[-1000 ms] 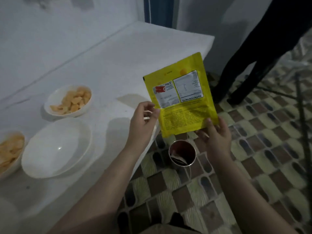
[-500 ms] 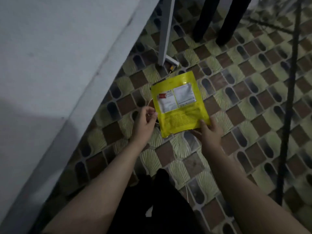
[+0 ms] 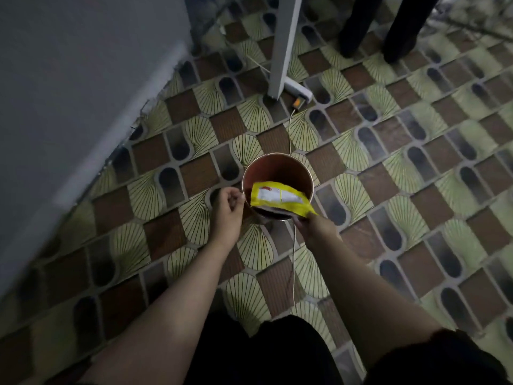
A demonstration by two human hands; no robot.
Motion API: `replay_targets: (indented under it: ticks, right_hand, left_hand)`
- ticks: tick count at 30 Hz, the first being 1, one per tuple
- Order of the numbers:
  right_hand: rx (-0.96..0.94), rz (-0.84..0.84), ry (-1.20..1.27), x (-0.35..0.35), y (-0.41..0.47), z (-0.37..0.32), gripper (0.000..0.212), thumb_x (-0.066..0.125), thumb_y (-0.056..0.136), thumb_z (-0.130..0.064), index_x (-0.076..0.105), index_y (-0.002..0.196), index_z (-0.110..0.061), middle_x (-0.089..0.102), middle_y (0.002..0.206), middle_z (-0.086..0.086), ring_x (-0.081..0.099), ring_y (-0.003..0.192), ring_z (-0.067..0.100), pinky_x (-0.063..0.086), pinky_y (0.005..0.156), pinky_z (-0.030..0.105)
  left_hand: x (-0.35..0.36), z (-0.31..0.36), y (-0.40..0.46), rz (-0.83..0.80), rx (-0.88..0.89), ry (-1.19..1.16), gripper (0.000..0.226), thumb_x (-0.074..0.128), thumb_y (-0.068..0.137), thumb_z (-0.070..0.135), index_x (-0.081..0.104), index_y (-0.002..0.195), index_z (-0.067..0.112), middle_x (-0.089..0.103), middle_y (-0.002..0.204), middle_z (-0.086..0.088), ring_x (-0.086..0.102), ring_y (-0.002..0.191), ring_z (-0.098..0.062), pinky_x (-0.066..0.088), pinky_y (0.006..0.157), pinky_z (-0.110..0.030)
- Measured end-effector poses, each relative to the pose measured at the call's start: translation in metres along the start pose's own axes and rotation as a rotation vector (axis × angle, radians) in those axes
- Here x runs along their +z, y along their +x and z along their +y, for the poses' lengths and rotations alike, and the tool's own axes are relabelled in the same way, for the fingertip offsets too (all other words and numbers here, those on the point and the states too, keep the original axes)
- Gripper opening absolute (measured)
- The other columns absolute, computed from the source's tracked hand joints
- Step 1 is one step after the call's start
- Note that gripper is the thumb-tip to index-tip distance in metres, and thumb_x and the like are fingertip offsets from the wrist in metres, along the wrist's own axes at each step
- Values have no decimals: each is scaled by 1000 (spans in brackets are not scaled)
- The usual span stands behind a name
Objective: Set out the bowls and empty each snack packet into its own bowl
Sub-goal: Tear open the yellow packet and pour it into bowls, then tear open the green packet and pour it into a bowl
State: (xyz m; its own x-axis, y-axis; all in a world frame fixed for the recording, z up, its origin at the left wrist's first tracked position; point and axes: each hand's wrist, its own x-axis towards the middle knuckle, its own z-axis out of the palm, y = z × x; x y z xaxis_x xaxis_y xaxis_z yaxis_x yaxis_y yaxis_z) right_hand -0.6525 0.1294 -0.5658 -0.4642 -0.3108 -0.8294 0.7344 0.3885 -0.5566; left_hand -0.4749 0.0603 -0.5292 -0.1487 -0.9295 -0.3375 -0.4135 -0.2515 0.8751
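i am looking straight down at the patterned tile floor (image 3: 416, 173), where a small round bin (image 3: 277, 173) with a reddish inside is standing just beyond my hands. my right hand (image 3: 315, 227) is pinching the near right corner of the yellow snack packet (image 3: 280, 197), holding it nearly flat over the near part of the bin's mouth, with its white label panels facing up. under the packet something dark is lying inside the bin, but i cannot tell what it is. my left hand (image 3: 227, 209) is hanging just left of the bin's rim with the fingers loosely curled and nothing between them, apart from the packet. a thin white cable (image 3: 293, 262) is running across the floor from near me, past the bin, to a white power strip (image 3: 298, 90) lying at the foot of a white table leg (image 3: 283, 45) on the far side. the edge of the white table (image 3: 69, 93) is filling the left. a person's dark trouser legs (image 3: 383, 23) are standing at the far right.
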Motion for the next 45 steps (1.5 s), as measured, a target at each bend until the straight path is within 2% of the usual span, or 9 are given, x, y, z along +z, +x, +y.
replay_targets:
  ticks: [4, 7, 11, 14, 22, 27, 34, 41, 45]
  right_hand:
    - [57, -48, 96, 18, 3, -4, 43, 41, 104, -15, 35, 143, 2, 44, 144, 25, 55, 124, 37, 56, 86, 35]
    - [19, -59, 99, 24, -24, -9, 43, 43, 104, -19, 35, 144, -7, 53, 135, 24, 60, 116, 39, 56, 78, 38]
    - [-251, -8, 2, 29, -98, -37, 13, 45, 102, -16, 56, 107, -19, 67, 107, 11, 65, 89, 23, 56, 69, 35]
    - [-519, -15, -104, 32, -172, -71, 18, 46, 100, -17, 63, 95, -21, 68, 89, 2, 62, 80, 17, 53, 74, 38]
    - [-951, -204, -66, 42, -389, -166, 19, 46, 101, -13, 62, 90, -15, 59, 82, 4, 52, 74, 17, 46, 68, 29]
    - [-1049, -452, -75, 66, -496, -186, 17, 46, 101, -5, 61, 96, 3, 56, 73, -1, 51, 65, 5, 43, 59, 18]
    - [-1057, -831, -241, 139, -612, -170, 20, 46, 100, -10, 64, 91, -11, 60, 75, -2, 52, 66, 11, 46, 63, 25]
    - [-1036, -1185, -438, 228, -700, -116, 22, 48, 97, -13, 65, 84, -17, 64, 77, -3, 53, 66, 12, 45, 63, 16]
    - [-1074, -1315, -486, 279, -738, -71, 22, 49, 97, -15, 65, 84, -21, 63, 73, -9, 54, 65, 12, 47, 66, 25]
  left_hand:
    - [0, 3, 6, -21, -20, -29, 19, 49, 100, 25, 52, 118, 19, 56, 114, 7, 54, 103, -5, 40, 68, -10]
    - [-9, 25, -5, -39, -18, -54, 23, 49, 101, 25, 51, 122, 19, 55, 115, 8, 54, 98, 0, 41, 66, -10]
    - [-25, 80, -35, -39, 16, -98, 16, 48, 101, 25, 51, 116, 22, 56, 114, 8, 54, 97, 3, 44, 61, -2]
    - [-42, 137, -66, -46, 61, -150, 12, 47, 101, 25, 51, 113, 25, 56, 113, 10, 52, 98, 7, 42, 65, 2]
    - [-108, 303, -174, 58, 332, -315, 10, 45, 100, 32, 54, 106, 31, 61, 102, 10, 61, 95, -7, 51, 85, -28]
    - [-180, 373, -229, 241, 501, -357, 11, 43, 102, 23, 54, 106, 23, 61, 96, 13, 61, 89, -5, 51, 79, -20]
    - [-324, 399, -281, 637, 550, -348, 14, 41, 102, 16, 53, 103, 23, 60, 96, 15, 58, 86, -7, 48, 77, -23]
    - [-459, 376, -327, 1053, 483, -357, 20, 43, 101, 15, 53, 96, 31, 59, 93, 14, 57, 82, -7, 48, 77, -29]
    - [-525, 351, -346, 1220, 457, -356, 21, 43, 101, 12, 52, 94, 31, 58, 89, 11, 55, 79, -5, 47, 74, -27]
